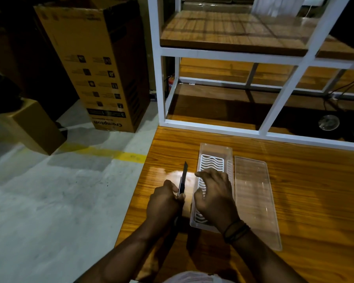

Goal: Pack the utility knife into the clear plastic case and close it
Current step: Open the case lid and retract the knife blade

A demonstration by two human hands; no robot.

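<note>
Left hand point(164, 203) wrapped around the knife point(183, 179) handle, blade out and pointing away, over the desk point(315, 190) just left of the case point(215, 160). Knife not in the case. Right hand point(215, 198) hovers over or rests on the case's near half, fingers point(204, 174) curled and loosely spread, holding nothing; contact unclear. Case open, white wavy insert point(212, 162) inside. Clear lid point(255, 199) lies flat on the desk, touching or just beside the case's right edge. Dark bands point(236, 231) on the right wrist. White shelf frame point(219, 129) at the desk's far edge. Cardboard box point(94, 64) on the floor point(49, 201), left.
</note>
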